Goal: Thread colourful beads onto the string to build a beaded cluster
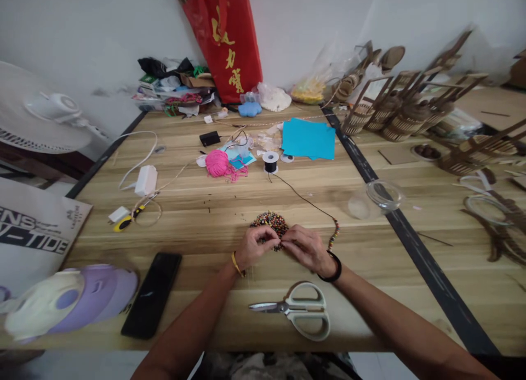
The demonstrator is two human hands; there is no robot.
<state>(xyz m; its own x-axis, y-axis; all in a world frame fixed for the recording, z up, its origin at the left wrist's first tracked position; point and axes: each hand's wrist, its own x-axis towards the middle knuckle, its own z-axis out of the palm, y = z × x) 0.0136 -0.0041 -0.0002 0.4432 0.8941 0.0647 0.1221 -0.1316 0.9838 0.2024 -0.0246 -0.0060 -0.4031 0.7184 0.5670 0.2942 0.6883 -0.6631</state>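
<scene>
Wood-grain tabletop, pale wall beyond. One heap of multicoloured beads lies centred, partly covered by left hand and right hand, which meet, each grip pinched closed, contents too small to tell. Around the heap: one cord spool at twelve o'clock, one beaded strand at three, scissors at five, one phone at eight.

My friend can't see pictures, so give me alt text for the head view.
Left hand and right hand pinch close together at a pile of beads on a wooden table. A partly beaded cord runs from beside the right hand to a spool; scissors lie nearby.
</scene>
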